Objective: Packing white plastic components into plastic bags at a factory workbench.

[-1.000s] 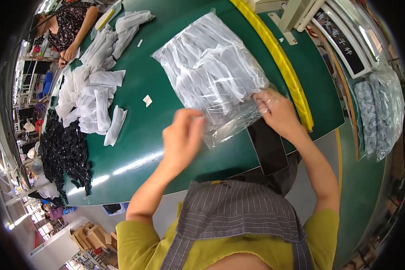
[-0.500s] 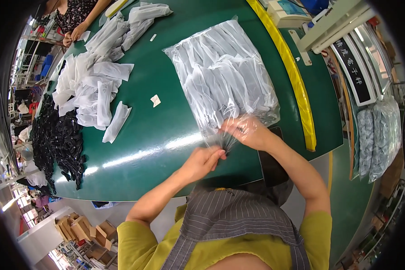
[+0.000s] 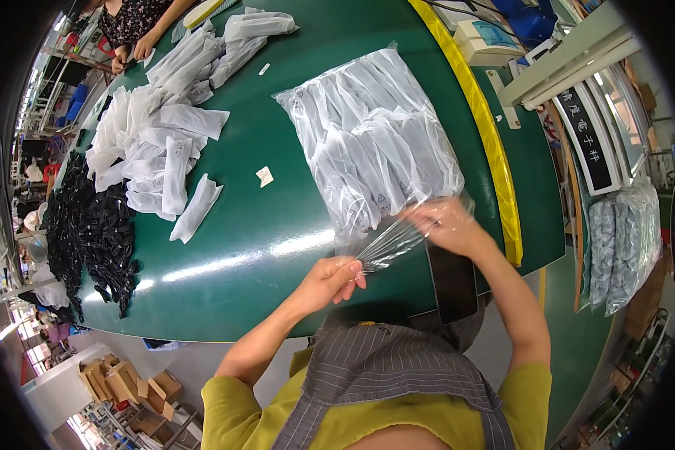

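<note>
A large clear plastic bag (image 3: 379,127) packed with rows of white-wrapped pieces lies in front of me on the green table (image 3: 255,232). Its loose mouth is drawn toward me, bunched into folds. My left hand (image 3: 331,283) is closed on those gathered folds near the table's front edge. At the right end of the mouth, my right hand (image 3: 450,225) pinches the film with bent fingers, partly seen through the plastic. Taut creases run between the two hands.
Left on the table are a pile of white translucent pouches (image 3: 154,161) and a heap of black pieces (image 3: 109,240). A small paper scrap (image 3: 265,176) lies mid-table. Yellow tape (image 3: 495,172) lines the right side. Another person's hand (image 3: 146,46) is at the far left.
My right hand has moved right and my left hand slightly left and nearer me, so the bag's mouth is stretched wider between them. The other person's hands have shifted slightly.
</note>
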`<state>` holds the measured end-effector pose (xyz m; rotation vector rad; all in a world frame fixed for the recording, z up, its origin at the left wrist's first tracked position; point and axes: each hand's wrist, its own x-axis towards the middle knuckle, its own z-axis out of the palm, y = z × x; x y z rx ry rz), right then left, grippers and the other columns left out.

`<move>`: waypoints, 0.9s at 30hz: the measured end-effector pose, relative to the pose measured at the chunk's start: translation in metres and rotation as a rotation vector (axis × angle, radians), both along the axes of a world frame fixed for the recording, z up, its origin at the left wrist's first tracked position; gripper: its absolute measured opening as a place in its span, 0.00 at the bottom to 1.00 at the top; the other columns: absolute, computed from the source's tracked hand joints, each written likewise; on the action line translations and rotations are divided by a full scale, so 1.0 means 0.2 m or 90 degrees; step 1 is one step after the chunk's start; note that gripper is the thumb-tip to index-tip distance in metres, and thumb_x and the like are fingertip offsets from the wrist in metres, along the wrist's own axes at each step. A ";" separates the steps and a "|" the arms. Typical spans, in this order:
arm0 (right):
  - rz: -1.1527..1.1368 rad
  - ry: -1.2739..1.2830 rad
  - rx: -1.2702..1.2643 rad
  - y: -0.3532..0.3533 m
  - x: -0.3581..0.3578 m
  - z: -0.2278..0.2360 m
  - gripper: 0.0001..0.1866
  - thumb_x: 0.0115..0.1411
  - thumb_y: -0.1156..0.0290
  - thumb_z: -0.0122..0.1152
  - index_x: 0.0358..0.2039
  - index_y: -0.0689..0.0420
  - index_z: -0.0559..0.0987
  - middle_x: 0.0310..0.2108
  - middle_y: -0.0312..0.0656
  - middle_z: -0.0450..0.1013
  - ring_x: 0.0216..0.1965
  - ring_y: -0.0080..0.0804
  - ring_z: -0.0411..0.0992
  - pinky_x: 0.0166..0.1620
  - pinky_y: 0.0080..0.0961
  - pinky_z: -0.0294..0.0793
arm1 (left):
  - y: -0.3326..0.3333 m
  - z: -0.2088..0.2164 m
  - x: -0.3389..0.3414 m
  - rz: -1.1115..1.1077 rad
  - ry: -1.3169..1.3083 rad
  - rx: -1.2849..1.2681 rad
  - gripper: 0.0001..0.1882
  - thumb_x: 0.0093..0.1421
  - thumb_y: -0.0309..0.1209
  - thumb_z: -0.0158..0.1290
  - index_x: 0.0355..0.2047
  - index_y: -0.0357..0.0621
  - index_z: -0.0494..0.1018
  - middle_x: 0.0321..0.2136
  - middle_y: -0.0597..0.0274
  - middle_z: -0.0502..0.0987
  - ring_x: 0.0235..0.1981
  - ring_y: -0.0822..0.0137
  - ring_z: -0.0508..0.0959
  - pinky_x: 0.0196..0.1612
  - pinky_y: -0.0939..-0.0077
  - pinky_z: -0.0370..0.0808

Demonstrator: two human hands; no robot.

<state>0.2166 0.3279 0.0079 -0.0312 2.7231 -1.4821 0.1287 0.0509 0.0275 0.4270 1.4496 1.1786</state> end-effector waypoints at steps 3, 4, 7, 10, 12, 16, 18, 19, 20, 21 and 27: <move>-0.102 0.028 0.104 0.03 0.00 0.03 0.10 0.58 0.74 0.59 0.39 0.56 0.83 0.35 0.48 0.80 0.36 0.46 0.78 0.42 0.34 0.76 | 0.01 -0.02 0.03 0.007 -0.034 0.015 0.25 0.72 0.47 0.40 0.28 0.41 0.74 0.14 0.66 0.69 0.15 0.78 0.66 0.20 0.81 0.63; -0.104 0.025 0.106 0.05 0.00 0.02 0.10 0.58 0.74 0.59 0.39 0.56 0.83 0.35 0.48 0.80 0.36 0.46 0.78 0.42 0.34 0.76 | 0.02 -0.03 0.05 0.047 -0.062 0.022 0.25 0.72 0.47 0.40 0.28 0.39 0.75 0.14 0.65 0.69 0.14 0.77 0.65 0.20 0.81 0.62; -0.187 0.150 0.236 0.10 0.02 0.00 0.11 0.55 0.79 0.58 0.39 0.60 0.79 0.36 0.49 0.76 0.38 0.52 0.73 0.44 0.37 0.73 | 0.04 -0.04 0.05 0.096 -0.119 0.022 0.26 0.72 0.47 0.41 0.28 0.38 0.75 0.13 0.64 0.69 0.13 0.75 0.64 0.20 0.82 0.61; -0.212 0.153 0.333 0.04 0.06 0.09 0.13 0.58 0.75 0.58 0.44 0.64 0.77 0.40 0.49 0.74 0.43 0.49 0.72 0.47 0.38 0.73 | 0.04 -0.05 0.04 0.137 -0.137 0.032 0.26 0.72 0.47 0.41 0.29 0.38 0.75 0.14 0.64 0.69 0.14 0.75 0.64 0.20 0.82 0.61; -0.257 0.131 0.251 0.00 0.16 0.20 0.14 0.61 0.73 0.56 0.46 0.64 0.75 0.42 0.49 0.74 0.43 0.47 0.74 0.47 0.35 0.74 | 0.04 -0.04 0.04 0.147 -0.131 0.049 0.26 0.72 0.48 0.41 0.29 0.38 0.76 0.14 0.64 0.70 0.14 0.75 0.64 0.21 0.82 0.61; -0.520 -0.089 -0.603 -0.17 0.32 0.34 0.17 0.69 0.64 0.51 0.52 0.61 0.71 0.47 0.50 0.73 0.44 0.40 0.77 0.48 0.32 0.77 | 0.02 -0.02 0.01 0.067 -0.087 0.063 0.26 0.72 0.48 0.39 0.32 0.39 0.75 0.16 0.65 0.70 0.16 0.74 0.68 0.25 0.79 0.66; -0.395 -0.196 -0.802 -0.34 0.34 0.28 0.21 0.69 0.58 0.51 0.54 0.59 0.70 0.46 0.49 0.73 0.42 0.36 0.78 0.45 0.32 0.80 | 0.07 -0.02 0.00 0.011 -0.071 0.064 0.25 0.73 0.46 0.39 0.33 0.39 0.75 0.17 0.65 0.70 0.17 0.74 0.68 0.26 0.78 0.67; -0.387 -0.263 -0.828 -0.41 0.30 0.22 0.19 0.70 0.59 0.49 0.54 0.60 0.71 0.44 0.44 0.76 0.39 0.32 0.78 0.41 0.30 0.80 | 0.08 -0.04 0.01 -0.011 -0.070 0.069 0.24 0.73 0.45 0.38 0.33 0.39 0.75 0.17 0.65 0.71 0.17 0.74 0.69 0.27 0.78 0.67; -0.375 -0.304 -0.811 -0.47 0.22 0.14 0.20 0.70 0.54 0.49 0.50 0.56 0.74 0.40 0.40 0.77 0.35 0.25 0.76 0.35 0.25 0.78 | 0.04 -0.07 -0.01 -0.033 -0.064 0.085 0.24 0.73 0.45 0.39 0.34 0.38 0.75 0.17 0.64 0.71 0.17 0.73 0.69 0.27 0.78 0.68; -0.288 -0.292 -0.843 -0.46 0.13 0.09 0.20 0.68 0.49 0.51 0.45 0.53 0.76 0.38 0.38 0.77 0.31 0.22 0.74 0.28 0.19 0.72 | 0.03 -0.06 -0.04 -0.037 -0.059 0.069 0.24 0.73 0.44 0.39 0.34 0.37 0.75 0.17 0.63 0.71 0.17 0.73 0.70 0.26 0.79 0.68; -0.373 0.045 -0.756 -0.57 -0.19 0.00 0.17 0.71 0.58 0.49 0.30 0.56 0.74 0.22 0.30 0.67 0.22 0.13 0.61 0.25 0.15 0.62 | -0.10 -0.17 -0.12 0.099 -0.061 0.218 0.27 0.69 0.49 0.45 0.42 0.31 0.72 0.25 0.55 0.75 0.23 0.63 0.75 0.24 0.74 0.72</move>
